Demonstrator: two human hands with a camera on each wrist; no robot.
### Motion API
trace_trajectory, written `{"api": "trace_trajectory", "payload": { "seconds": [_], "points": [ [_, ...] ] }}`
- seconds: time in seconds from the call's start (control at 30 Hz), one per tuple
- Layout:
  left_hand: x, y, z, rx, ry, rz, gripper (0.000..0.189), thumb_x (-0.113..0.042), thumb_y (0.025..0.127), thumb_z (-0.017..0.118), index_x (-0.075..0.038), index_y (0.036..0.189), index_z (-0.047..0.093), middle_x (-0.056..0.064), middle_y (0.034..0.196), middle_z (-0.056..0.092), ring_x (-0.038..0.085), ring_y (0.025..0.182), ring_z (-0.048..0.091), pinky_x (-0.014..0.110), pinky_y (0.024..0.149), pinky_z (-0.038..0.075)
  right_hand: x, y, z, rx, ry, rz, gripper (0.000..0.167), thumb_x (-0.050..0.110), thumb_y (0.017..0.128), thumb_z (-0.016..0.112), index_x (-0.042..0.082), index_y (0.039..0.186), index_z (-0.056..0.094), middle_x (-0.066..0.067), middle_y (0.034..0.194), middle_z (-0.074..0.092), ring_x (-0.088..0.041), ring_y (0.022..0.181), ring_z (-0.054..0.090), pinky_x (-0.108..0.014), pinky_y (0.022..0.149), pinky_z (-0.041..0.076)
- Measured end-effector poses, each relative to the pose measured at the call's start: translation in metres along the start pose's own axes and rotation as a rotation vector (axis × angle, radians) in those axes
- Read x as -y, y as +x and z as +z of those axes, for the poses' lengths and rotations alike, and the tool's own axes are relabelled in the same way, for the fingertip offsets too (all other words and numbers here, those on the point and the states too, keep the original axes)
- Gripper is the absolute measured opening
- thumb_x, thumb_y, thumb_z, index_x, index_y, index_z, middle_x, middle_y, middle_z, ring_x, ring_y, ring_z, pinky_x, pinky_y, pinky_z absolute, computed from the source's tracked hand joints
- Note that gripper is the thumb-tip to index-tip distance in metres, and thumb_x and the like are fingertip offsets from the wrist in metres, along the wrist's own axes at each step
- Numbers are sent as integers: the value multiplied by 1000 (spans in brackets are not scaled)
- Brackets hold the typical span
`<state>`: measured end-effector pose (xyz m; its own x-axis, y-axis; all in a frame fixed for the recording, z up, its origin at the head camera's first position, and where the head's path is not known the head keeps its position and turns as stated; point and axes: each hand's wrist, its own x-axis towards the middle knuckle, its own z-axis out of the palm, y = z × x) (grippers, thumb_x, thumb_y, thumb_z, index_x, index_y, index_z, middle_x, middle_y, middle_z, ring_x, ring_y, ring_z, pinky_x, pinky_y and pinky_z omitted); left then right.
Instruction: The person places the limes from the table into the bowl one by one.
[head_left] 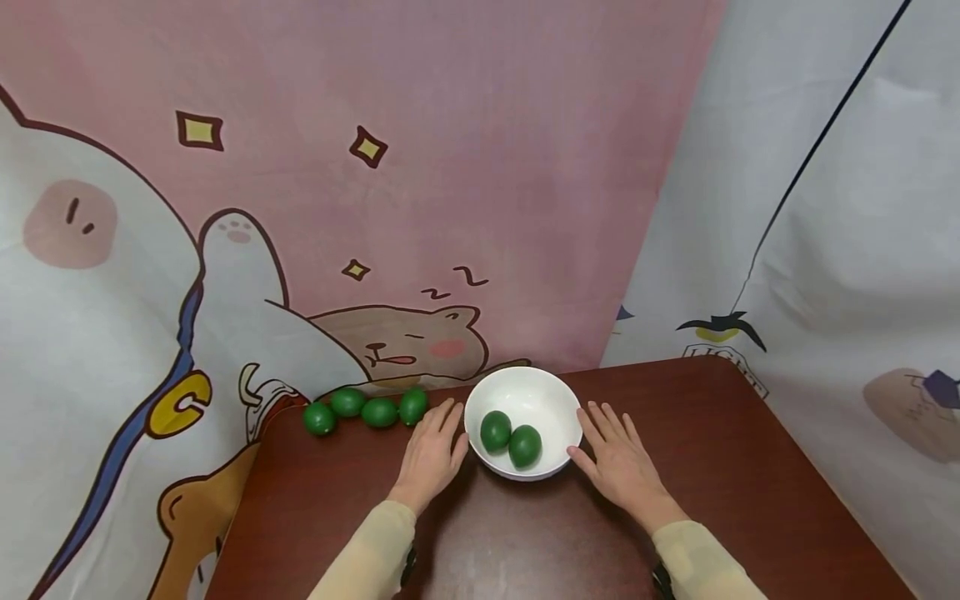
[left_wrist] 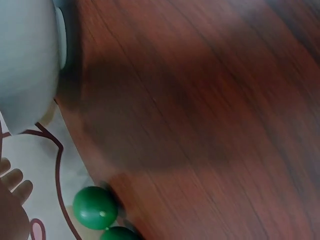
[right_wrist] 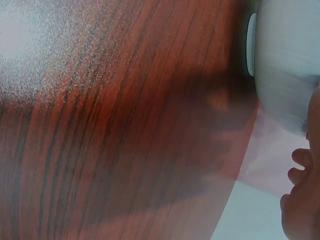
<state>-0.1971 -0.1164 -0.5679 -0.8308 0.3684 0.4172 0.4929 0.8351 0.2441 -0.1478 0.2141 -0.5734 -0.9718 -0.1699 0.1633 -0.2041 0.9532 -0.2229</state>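
A white bowl (head_left: 543, 408) stands near the back edge of the table, with two smooth green egg-shaped fruits (head_left: 525, 447) inside, side by side toward its left. At the bowl's left side is my left hand (head_left: 433, 450), its fingers extended and the thumb right at the bowl's wall. On the opposite side my right hand (head_left: 618, 458) has straight, slightly spread fingers, fingertips close to the rim. Both wrist views catch the outer wall of the bowl (left_wrist: 27, 55), (right_wrist: 287, 55) at their edges, and parts of the left fingers (left_wrist: 17, 182) and right fingers (right_wrist: 300, 165).
Several more green fruits (head_left: 379, 412) lie in a row at the table's back left, just beyond my left hand. The dark red-brown wooden table (head_left: 517, 542) meets a cartoon-printed cloth (head_left: 525, 208) behind it. A second pale cloth (head_left: 847, 275) hangs on the right.
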Motion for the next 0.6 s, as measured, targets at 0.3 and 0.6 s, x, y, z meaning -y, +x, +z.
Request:
{"api": "trace_trajectory", "payload": {
  "seconds": [0.3,0.6],
  "points": [
    [16,-2,2,6,29,-51,52,-22,97,69,-4,145,58,18,148,54,39,132,54,56,107,46,0,0,-1,-6,19,7,76,54,101,58,6,158,42,-21,163,36,-42,153,28,-62,122,18],
    [32,0,1,5,53,-80,55,-19,94,72,-2,144,57,21,148,53,40,132,54,56,107,45,0,1,-1,13,4,7,76,53,101,57,7,159,40,-20,164,36,-42,153,28,-62,123,18]
  ]
}}
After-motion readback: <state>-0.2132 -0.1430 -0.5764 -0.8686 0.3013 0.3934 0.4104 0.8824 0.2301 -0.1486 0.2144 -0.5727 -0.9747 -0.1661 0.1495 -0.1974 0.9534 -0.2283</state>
